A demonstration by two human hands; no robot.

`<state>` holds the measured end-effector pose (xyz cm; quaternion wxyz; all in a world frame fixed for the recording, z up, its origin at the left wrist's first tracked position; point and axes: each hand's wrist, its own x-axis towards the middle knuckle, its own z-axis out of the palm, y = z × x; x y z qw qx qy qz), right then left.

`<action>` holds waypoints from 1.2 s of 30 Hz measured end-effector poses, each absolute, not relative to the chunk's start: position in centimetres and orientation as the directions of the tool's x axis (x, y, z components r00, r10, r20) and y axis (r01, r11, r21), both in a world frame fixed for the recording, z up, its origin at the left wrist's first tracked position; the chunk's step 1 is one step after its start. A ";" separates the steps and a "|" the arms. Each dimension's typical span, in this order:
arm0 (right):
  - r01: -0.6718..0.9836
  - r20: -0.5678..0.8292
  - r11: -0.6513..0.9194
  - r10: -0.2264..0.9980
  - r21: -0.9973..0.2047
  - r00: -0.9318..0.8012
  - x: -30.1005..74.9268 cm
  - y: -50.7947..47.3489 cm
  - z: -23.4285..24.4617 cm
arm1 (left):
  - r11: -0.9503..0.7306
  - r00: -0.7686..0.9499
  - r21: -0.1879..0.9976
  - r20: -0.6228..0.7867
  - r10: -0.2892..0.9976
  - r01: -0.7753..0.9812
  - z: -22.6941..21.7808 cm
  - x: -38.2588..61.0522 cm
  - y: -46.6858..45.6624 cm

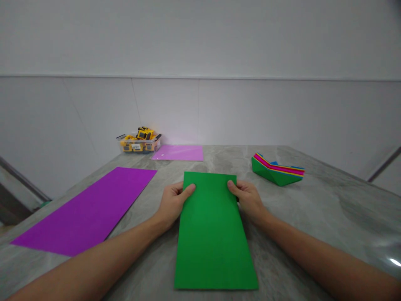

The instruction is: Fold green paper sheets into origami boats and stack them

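Observation:
A green sheet of paper (pixel 216 238) stretches lengthwise in front of me, its near edge close to the bottom of the view. My left hand (pixel 173 202) grips its left side near the far end, thumb on top and fingers hidden beneath. On the opposite side my right hand (pixel 249 198) pinches the right edge the same way, near the far corner. To the right, beyond my right hand, sits a folded paper boat (pixel 278 170), green outside with pink, yellow and blue layers along its rim.
A large purple sheet (pixel 90 209) lies on the grey marbled table (pixel 328 225) at the left. Toward the back are a pink sheet (pixel 180 153) and a clear plastic box (pixel 138 145) filled with yellow toy vehicles (pixel 145 133). A white wall (pixel 238 113) stands behind the table.

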<state>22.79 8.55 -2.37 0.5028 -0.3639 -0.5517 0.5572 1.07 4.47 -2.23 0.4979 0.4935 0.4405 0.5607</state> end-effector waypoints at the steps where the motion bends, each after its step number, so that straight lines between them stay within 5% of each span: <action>1: -0.144 0.147 0.116 0.962 -0.983 -0.229 22.7 8.5 -2.4 | -0.107 -0.021 0.986 0.105 0.994 -0.130 -2.2 1.1 4.5; 12: 0.033 0.299 0.303 0.949 -0.952 -0.098 23.0 8.3 -1.5 | -0.079 -0.085 0.993 0.072 0.994 -0.088 -1.1 1.4 4.0; 23: -0.039 0.139 0.133 0.961 -0.990 -0.239 22.8 8.5 -2.2 | -0.044 -0.147 0.989 0.023 0.989 -0.143 -1.1 1.4 3.8; 29: -0.042 0.161 0.156 0.959 -0.987 -0.234 22.9 8.1 -1.9 | 0.146 0.021 0.945 -0.146 0.989 -0.294 -0.7 0.9 4.5; 36: -0.054 0.166 0.158 0.968 -0.986 -0.191 22.7 8.3 -1.9 | 0.194 0.094 0.938 -0.174 0.980 -0.288 -0.7 0.6 5.0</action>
